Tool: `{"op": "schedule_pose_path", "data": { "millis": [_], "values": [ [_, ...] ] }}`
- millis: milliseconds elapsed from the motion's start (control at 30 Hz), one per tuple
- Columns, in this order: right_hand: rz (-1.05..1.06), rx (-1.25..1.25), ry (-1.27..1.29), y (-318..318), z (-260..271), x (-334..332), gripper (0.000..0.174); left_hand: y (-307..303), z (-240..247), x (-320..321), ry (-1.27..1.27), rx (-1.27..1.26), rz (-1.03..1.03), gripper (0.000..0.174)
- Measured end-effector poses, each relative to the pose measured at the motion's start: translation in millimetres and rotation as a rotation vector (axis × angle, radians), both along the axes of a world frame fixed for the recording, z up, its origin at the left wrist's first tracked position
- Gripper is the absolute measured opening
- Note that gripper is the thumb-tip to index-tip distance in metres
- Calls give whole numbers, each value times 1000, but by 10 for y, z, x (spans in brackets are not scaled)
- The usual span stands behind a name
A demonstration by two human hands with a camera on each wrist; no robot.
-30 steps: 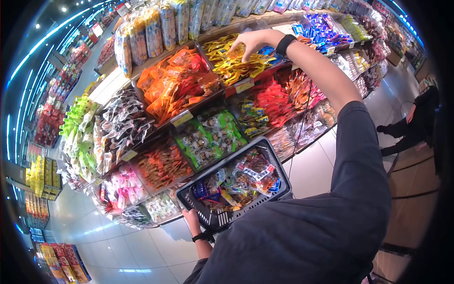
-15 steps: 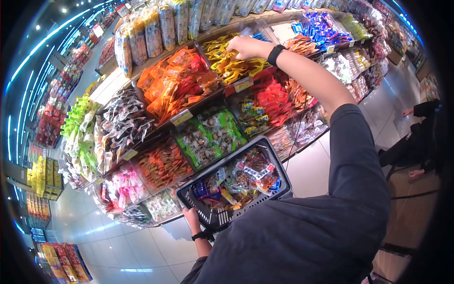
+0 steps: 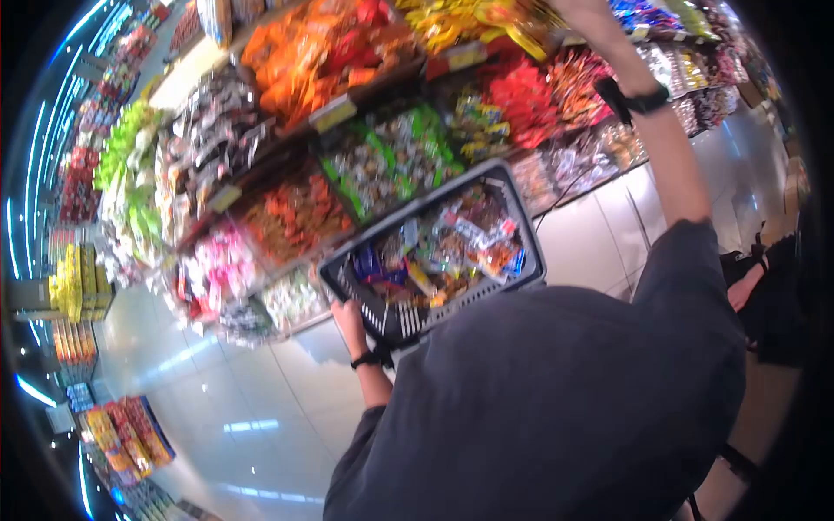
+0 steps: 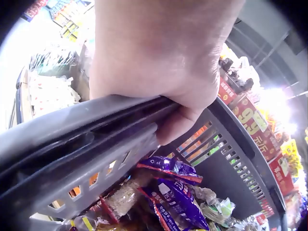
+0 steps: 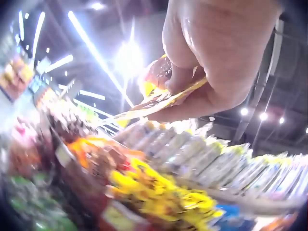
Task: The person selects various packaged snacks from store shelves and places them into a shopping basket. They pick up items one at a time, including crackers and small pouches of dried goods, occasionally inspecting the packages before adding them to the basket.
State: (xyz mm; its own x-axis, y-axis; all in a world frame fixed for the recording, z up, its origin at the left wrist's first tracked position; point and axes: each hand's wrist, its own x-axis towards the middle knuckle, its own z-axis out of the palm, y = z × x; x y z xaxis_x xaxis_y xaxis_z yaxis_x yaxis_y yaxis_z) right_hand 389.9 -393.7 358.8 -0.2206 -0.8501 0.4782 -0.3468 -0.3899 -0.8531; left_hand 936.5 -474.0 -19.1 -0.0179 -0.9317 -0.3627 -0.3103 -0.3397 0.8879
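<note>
My left hand [image 3: 349, 326] grips the near left rim of a dark plastic shopping basket [image 4: 72, 132], its thumb curled over the edge in the left wrist view. Inside lie assorted wrapped snacks, among them purple packets [image 4: 180, 202] and clear ones. Held up over the shelf, my right hand [image 5: 216, 62] pinches a small yellow snack packet [image 5: 161, 103] between thumb and fingers. In the head view that hand is partly cut off at the top edge. Below it is a bin of yellow packets [image 5: 159, 190].
Stepped bins hold orange packets [image 3: 304, 65], green-edged packets [image 3: 391, 161] and red packets [image 3: 521, 100]. Tall bagged goods [image 5: 192, 151] stand along the top. Another person [image 3: 764, 286] is at the right, above the tiled floor [image 3: 234, 391].
My right hand reached down into the yellow packets, took hold of one and lifted it out. The head view has tilted lower. My left hand keeps its grip on the basket.
</note>
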Motion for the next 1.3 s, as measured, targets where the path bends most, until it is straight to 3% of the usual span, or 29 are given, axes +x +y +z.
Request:
{"op": "schedule_pose_path", "data": {
  "millis": [33, 67, 100, 133, 200, 233, 300, 367, 400, 433, 500, 567, 600, 733, 800, 833, 867, 900, 933, 967, 1000, 1067, 1300],
  "values": [
    [-318, 122, 256, 11, -303, 36, 28, 26, 68, -45, -44, -75, -2, 20],
    [-107, 210, 54, 189, -585, 139, 31, -70, -150, 47, -54, -3, 0, 20],
    [-97, 381, 37, 354, -698, 505, 32, -118, -375, 123, 1, -96, 6, 9],
    [34, 379, -144, 480, -935, 796, 31, -98, -372, 108, 12, -113, 23, 9],
    [131, 695, 32, 615, -1647, 1078, 28, -77, -267, 39, 23, -130, 35, 10],
    [236, 804, -219, 635, -1893, 1330, 24, -66, -196, 6, 14, -112, 58, 9],
    [313, 732, -233, 580, -2496, 1725, 27, -40, -186, -1, 3, -90, 67, 9],
    [397, 773, 202, 350, -2946, 1943, 27, -110, -351, 117, -2, -12, 54, 13],
    [436, 755, 209, 252, -3126, 2068, 31, -177, -612, 230, -14, -37, 68, 17],
    [472, 736, 223, 182, -3276, 2169, 37, -121, -426, 138, 39, 18, 86, 22],
    [374, 472, 441, 134, -3530, 2275, 46, -107, -416, 135, 12, 9, 100, 25],
    [320, 419, 400, 150, -3456, 2242, 52, -126, -472, 162, -24, -14, 94, 24],
    [292, 319, 357, 160, -3254, 2162, 43, -130, -477, 173, -36, -41, 66, 23],
    [176, 391, 151, 263, -2289, 1540, 23, -93, -391, 117, -7, -40, 79, 23],
    [-86, 335, 292, 308, -1762, 1081, 15, -77, -324, 91, -22, -22, 80, 24],
    [-193, 166, 320, 275, -1594, 778, 12, -85, -381, 131, -46, -27, 81, 27],
    [-294, 186, 216, 276, -1313, 538, 11, -77, -349, 114, -61, -46, 71, 27],
    [-406, 77, 377, 247, -1058, 266, 11, -62, -314, 94, -75, -66, 61, 28],
    [-455, 73, 271, 188, -917, -36, 11, -71, -366, 122, -48, -69, 64, 27],
    [-568, 146, 377, 171, -672, -230, 11, -56, -341, 104, -14, -76, 76, 25],
    [-633, 33, 537, 71, -664, -565, 12, -48, -310, 80, -30, -91, 67, 22],
    [-666, 87, 572, -74, -569, -963, 17, -39, -221, 35, -40, -109, 53, 18],
    [-629, 86, 833, -661, -600, -1544, 17, -28, -301, 58, 44, -139, 83, 18]
  ]
}}
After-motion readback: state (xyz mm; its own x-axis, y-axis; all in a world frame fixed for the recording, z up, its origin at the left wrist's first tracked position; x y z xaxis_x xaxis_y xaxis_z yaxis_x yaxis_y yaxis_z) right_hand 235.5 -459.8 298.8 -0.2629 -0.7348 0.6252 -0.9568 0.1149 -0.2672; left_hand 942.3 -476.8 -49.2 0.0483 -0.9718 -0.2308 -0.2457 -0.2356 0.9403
